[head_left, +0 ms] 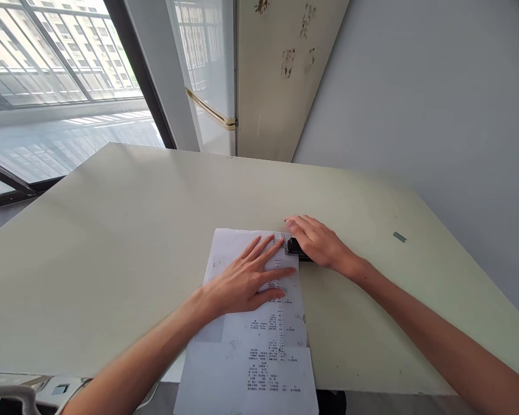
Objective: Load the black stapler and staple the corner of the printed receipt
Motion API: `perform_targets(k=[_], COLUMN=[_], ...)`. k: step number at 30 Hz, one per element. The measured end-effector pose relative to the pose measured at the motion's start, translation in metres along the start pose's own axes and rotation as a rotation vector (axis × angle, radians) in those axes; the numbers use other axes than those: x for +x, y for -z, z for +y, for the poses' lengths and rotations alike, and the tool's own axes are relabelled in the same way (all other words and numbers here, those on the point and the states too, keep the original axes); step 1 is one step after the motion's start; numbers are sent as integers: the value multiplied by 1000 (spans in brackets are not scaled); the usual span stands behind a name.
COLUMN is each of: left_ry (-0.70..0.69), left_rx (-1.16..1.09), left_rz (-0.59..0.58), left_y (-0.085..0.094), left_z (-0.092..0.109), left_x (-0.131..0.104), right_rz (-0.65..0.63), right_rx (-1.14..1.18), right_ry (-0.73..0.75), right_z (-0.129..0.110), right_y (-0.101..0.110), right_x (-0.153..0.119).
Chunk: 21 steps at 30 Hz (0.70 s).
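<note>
My left hand [248,280] lies flat with spread fingers on a stack of printed paper sheets [237,374]. The sheets reach past the table's near edge, and the print on them appears upside down. At their upper right edge sits a black stapler [293,247], its front end over the paper. My right hand [318,242] is closed over the stapler from the right and hides most of its body. Whether the stapler's jaws are pressed together cannot be made out.
The pale table [134,259] spreads out on both sides of the paper. A small grey-green strip [399,237] lies to the right. Behind the table stands a refrigerator [268,104], with a wall at right. A white cable [149,397] is at lower left.
</note>
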State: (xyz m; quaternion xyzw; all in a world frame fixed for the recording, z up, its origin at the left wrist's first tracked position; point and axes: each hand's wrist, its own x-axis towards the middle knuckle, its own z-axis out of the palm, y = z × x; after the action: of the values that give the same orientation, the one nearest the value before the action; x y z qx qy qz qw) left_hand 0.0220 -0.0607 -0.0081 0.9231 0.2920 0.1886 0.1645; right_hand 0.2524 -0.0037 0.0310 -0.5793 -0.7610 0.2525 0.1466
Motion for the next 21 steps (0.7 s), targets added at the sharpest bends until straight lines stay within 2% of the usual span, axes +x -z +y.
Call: perform_targets(k=[10,21], left_ry=[2,-6], left_rx=[41,21], left_rz=[-9,23], left_y=[-2,-6], left_z=[3,3], left_x=[1,0], right_rz=[-42,-34], right_rx=[-87,-132], right_ry=[-36,-45], right_z=[-3,-7], right_y=[1,-2], right_x=[-2,-2])
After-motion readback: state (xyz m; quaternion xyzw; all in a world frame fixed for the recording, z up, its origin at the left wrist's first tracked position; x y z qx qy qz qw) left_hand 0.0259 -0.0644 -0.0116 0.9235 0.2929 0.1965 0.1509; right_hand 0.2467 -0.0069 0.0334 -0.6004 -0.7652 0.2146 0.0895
